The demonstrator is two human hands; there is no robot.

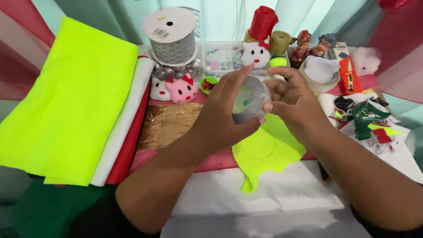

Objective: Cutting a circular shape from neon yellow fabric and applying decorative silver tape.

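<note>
Both forearms reach forward and meet at centre. The left hand [224, 117] curls, thumb raised; the right hand [293, 103] pinches with bent fingers.

Place: a home craft corner, a bench set up for handmade felt decorations.
Fabric: folded neon-yellow felt [66, 97] stacked with white and red sheets [128, 128].
Trimmings: a big spool of silver ribbon [172, 37], a red ribbon roll [263, 22], a clear bead box [220, 57].
Offcuts: felt scraps [365, 119] heaped at the right.
Finished pieces: small plush cat heads [181, 89].
Backdrop: pale draped curtains [220, 17].
</note>
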